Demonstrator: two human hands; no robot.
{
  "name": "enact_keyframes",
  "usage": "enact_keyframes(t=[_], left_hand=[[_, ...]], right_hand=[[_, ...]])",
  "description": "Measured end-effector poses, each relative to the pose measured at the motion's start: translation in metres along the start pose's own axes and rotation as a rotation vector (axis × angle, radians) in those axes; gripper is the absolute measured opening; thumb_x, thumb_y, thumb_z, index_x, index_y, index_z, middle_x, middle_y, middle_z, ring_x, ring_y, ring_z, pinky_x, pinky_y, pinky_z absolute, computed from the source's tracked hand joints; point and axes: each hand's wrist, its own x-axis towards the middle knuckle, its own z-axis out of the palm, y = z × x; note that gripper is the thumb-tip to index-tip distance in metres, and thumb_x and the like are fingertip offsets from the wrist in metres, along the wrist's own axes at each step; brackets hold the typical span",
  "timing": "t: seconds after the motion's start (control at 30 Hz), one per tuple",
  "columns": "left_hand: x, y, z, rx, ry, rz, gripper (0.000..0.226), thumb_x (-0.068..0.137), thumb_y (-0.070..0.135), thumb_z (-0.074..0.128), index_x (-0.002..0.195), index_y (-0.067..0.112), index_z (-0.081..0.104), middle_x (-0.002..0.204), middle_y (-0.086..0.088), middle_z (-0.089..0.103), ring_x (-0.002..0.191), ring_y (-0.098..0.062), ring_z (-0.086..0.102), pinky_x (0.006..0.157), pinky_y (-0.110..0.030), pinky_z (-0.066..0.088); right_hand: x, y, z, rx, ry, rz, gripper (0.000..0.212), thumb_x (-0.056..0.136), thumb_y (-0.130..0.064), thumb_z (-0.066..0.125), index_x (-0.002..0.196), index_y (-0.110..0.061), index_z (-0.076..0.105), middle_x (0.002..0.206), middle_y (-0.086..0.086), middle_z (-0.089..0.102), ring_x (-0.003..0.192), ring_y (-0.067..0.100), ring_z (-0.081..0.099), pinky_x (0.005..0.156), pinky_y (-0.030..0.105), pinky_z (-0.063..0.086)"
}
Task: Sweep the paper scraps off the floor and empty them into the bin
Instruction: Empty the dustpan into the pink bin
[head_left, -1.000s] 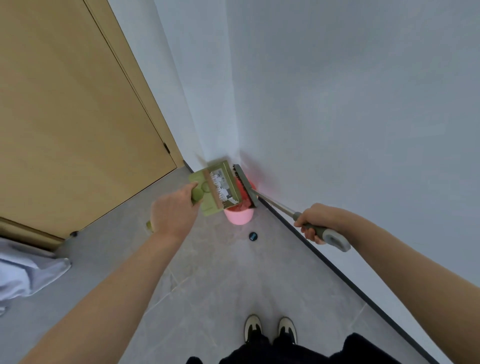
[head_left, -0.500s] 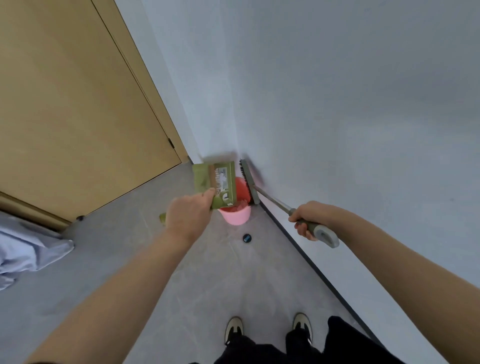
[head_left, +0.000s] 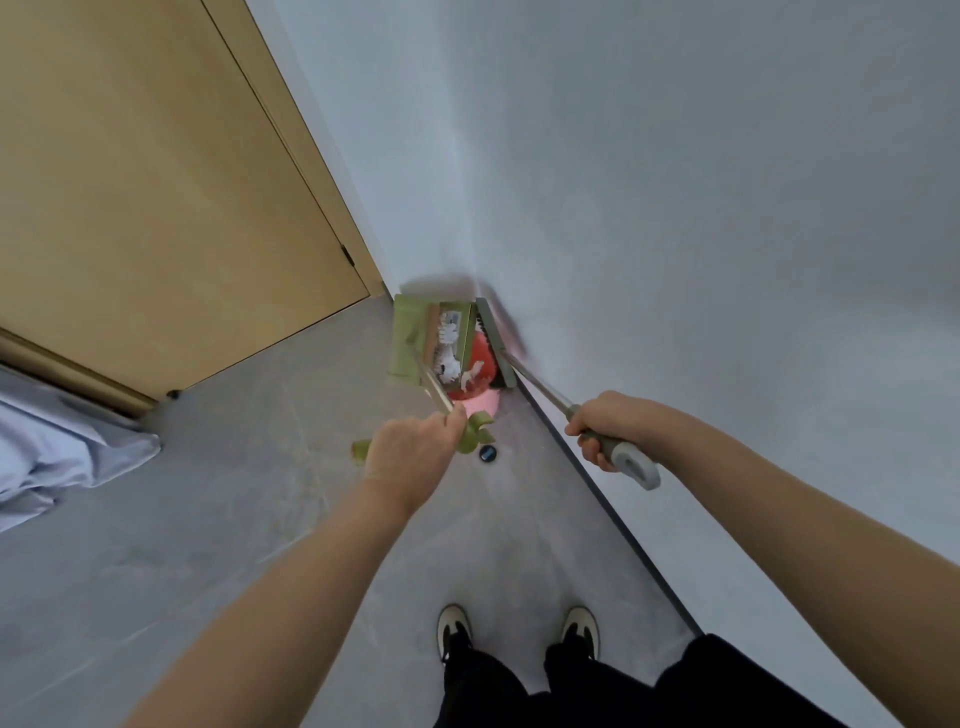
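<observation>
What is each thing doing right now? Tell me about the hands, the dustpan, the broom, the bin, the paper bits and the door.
Left hand: grips the dustpan handle.
Right hand: grips the broom handle.
Dustpan: lifted, tipped over the bin.
Paper scraps: some in the dustpan, some at the bin's mouth.
Broom: its head is beside the bin, by the wall.
Bin: pink, open, standing in the corner.
Door: closed.

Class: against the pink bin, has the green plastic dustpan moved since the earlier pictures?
Yes. The green plastic dustpan has tipped steeper over the pink bin, scraps sliding binward.
</observation>
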Motion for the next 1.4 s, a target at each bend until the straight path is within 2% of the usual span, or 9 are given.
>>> enact_keyframes(t=[0.1,0.2,0.37,0.47,0.57,0.73,1.0,1.17,1.4], left_hand=[[-0.006,0.009,0.005,-0.005,-0.035,0.042,0.041,0.047,0.007,0.092,0.084,0.011,0.074,0.050,0.000,0.056,0.032,-0.022,0.050,0.034,-0.018,0.027],[-0.011,0.012,0.016,-0.025,-0.049,0.080,0.047,0.048,0.012,0.094,0.092,0.011,0.076,0.052,0.000,0.057,0.032,-0.022,0.050,0.034,-0.019,0.032],[-0.007,0.018,0.018,-0.049,-0.119,0.105,0.033,0.066,0.032,0.088,0.090,0.015,0.073,0.056,0.003,0.059,0.036,-0.018,0.052,0.034,-0.021,0.034],[-0.003,0.021,0.007,-0.027,-0.208,0.081,0.022,0.091,0.036,0.062,0.100,0.016,0.064,0.079,0.002,0.066,0.060,-0.020,0.065,0.044,-0.029,0.035],[0.004,0.019,0.004,-0.082,-0.258,0.063,0.020,0.098,0.034,0.048,0.106,0.016,0.053,0.098,0.000,0.064,0.078,-0.025,0.066,0.054,-0.032,0.034],[0.013,0.012,0.004,-0.069,-0.290,-0.001,0.031,0.098,0.042,0.046,0.114,0.016,0.046,0.092,0.000,0.062,0.071,-0.026,0.064,0.049,-0.029,0.034],[0.020,-0.002,0.001,0.033,-0.324,0.063,0.012,0.100,0.024,0.048,0.108,0.018,0.056,0.059,0.004,0.038,0.049,-0.020,0.045,0.043,-0.025,0.028],[0.015,-0.009,-0.008,0.100,-0.317,0.103,0.023,0.101,0.019,0.044,0.122,0.018,0.053,0.058,0.004,0.032,0.042,-0.014,0.028,0.040,-0.029,0.017],[0.003,-0.001,-0.018,0.108,-0.369,0.099,0.029,0.099,0.011,0.045,0.128,0.015,0.051,0.057,0.004,0.032,0.042,-0.014,0.028,0.039,-0.027,0.021]], right_hand=[[0.000,0.001,-0.001,0.029,-0.013,0.012,0.003,0.094,-0.002,0.044,0.093,-0.004,0.046,0.057,0.008,0.043,0.040,0.013,0.041,0.040,0.020,0.036],[0.000,0.000,-0.002,0.091,-0.030,0.043,0.005,0.094,-0.001,0.042,0.094,-0.006,0.044,0.059,0.005,0.041,0.034,0.009,0.039,0.036,0.017,0.036],[-0.001,-0.002,0.001,0.099,-0.035,0.067,0.006,0.095,-0.001,0.042,0.094,-0.006,0.044,0.061,0.005,0.040,0.032,0.007,0.038,0.034,0.016,0.036],[-0.001,-0.006,0.006,0.101,-0.033,0.064,0.007,0.095,0.000,0.042,0.094,-0.007,0.043,0.062,0.005,0.040,0.031,0.007,0.038,0.034,0.015,0.036],[-0.002,-0.010,0.009,0.083,-0.029,0.076,0.006,0.095,-0.001,0.043,0.094,-0.006,0.044,0.061,0.005,0.040,0.031,0.007,0.039,0.034,0.015,0.037],[-0.002,-0.013,0.012,0.058,-0.023,0.073,0.007,0.095,-0.001,0.042,0.092,-0.008,0.043,0.063,0.005,0.040,0.032,0.008,0.039,0.035,0.015,0.037],[-0.006,-0.022,0.015,0.039,-0.016,0.068,0.005,0.095,-0.001,0.042,0.095,-0.007,0.043,0.064,0.005,0.040,0.032,0.008,0.038,0.036,0.015,0.036],[-0.017,-0.033,0.022,0.025,-0.020,0.020,0.008,0.096,0.000,0.041,0.090,-0.005,0.042,0.060,0.004,0.041,0.035,0.008,0.039,0.036,0.015,0.037],[-0.027,-0.040,0.032,0.038,-0.032,-0.029,0.013,0.095,0.003,0.037,0.087,-0.005,0.042,0.061,0.004,0.044,0.038,0.007,0.039,0.036,0.015,0.037]])
